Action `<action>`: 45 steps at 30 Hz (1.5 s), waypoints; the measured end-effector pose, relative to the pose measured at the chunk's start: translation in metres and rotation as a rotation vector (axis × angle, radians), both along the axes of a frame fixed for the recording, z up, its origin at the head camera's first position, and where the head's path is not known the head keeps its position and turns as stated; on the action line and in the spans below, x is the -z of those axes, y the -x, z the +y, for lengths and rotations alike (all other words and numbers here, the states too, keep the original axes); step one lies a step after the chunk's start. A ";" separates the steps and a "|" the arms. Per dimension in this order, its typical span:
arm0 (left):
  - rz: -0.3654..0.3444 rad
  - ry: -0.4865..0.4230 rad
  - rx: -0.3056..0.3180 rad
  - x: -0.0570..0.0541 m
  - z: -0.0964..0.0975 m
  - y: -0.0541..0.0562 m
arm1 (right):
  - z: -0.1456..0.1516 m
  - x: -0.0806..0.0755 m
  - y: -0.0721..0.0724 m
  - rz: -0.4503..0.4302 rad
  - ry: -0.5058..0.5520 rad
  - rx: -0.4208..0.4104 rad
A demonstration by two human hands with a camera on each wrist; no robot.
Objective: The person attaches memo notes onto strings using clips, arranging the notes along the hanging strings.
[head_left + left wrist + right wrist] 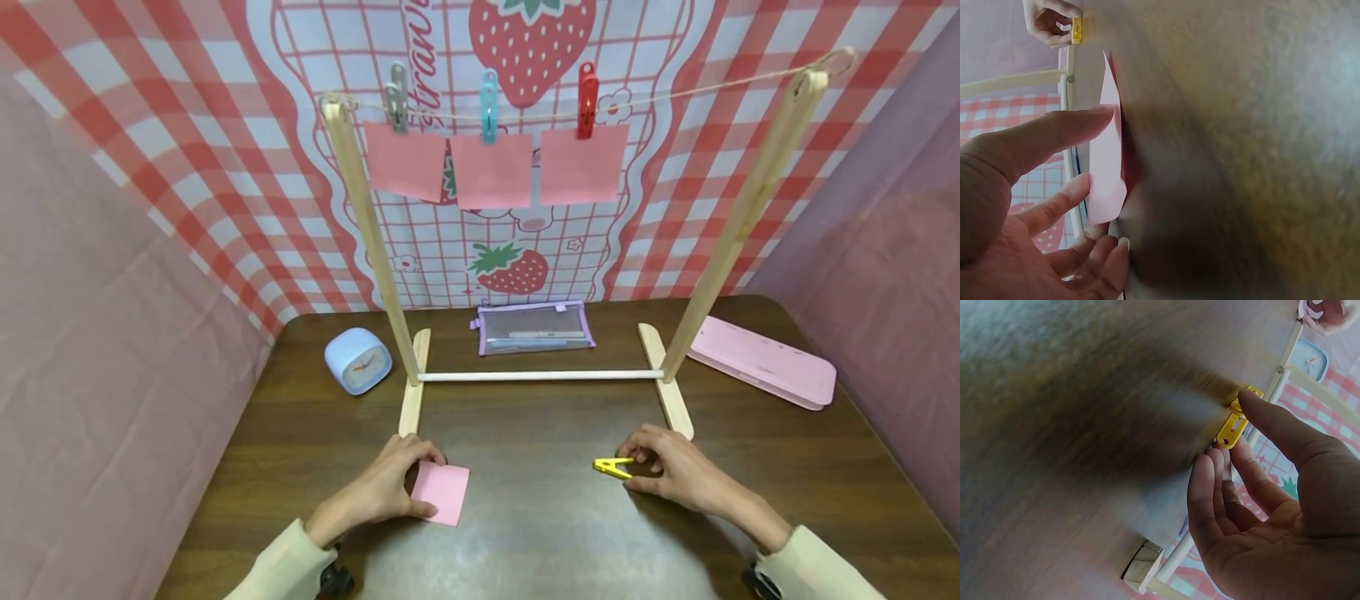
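My left hand (386,483) holds a square pink paper note (444,493) by opposite edges, thumb on the near side and fingers on the far side. In the left wrist view the note (1107,156) looks slightly bowed, low over the tabletop. At the right, my right hand (675,471) pinches a yellow clothespin (613,467) by its handle ends, its tip facing left. The right wrist view shows thumb and index finger at either end of the clothespin (1235,422). Three pink notes hang from a string, under a grey clothespin (397,100), a blue one (489,107) and a red one (587,102).
The string runs between two wooden posts (371,242) joined low down by a white rod (540,376). Behind the rod lies a purple-edged mesh pouch (536,329). A blue clock (358,361) stands left, a pink case (761,362) lies right, on the brown table (525,533).
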State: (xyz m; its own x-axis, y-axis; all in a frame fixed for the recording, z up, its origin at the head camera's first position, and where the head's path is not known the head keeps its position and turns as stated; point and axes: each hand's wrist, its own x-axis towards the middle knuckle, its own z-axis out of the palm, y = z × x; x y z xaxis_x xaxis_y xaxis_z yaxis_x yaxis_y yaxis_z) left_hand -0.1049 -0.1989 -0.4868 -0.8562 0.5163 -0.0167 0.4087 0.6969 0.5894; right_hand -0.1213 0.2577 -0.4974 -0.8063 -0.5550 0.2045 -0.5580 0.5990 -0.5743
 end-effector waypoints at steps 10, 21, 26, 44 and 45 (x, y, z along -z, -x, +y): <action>-0.165 -0.123 0.035 0.002 0.001 0.001 | 0.000 0.000 0.000 0.006 0.003 0.001; -0.215 -0.241 0.062 0.005 0.004 -0.004 | 0.000 -0.006 0.000 -0.053 0.005 0.004; -0.140 -0.256 0.045 0.007 0.010 -0.004 | 0.000 -0.010 -0.001 -0.102 0.006 0.008; -0.179 -0.436 -0.084 0.014 0.029 0.005 | -0.009 -0.023 -0.001 0.040 0.094 0.068; -0.167 -0.435 -0.090 0.015 0.031 0.006 | -0.009 -0.025 -0.001 0.050 0.093 0.067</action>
State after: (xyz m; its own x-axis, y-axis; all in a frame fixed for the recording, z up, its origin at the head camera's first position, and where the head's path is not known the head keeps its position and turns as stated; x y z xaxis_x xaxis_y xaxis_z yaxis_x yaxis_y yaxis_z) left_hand -0.1106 -0.1684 -0.5013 -0.9018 0.4299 0.0432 0.2327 0.3992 0.8869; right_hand -0.1207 0.2486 -0.4728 -0.8285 -0.4768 0.2937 -0.5478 0.5813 -0.6016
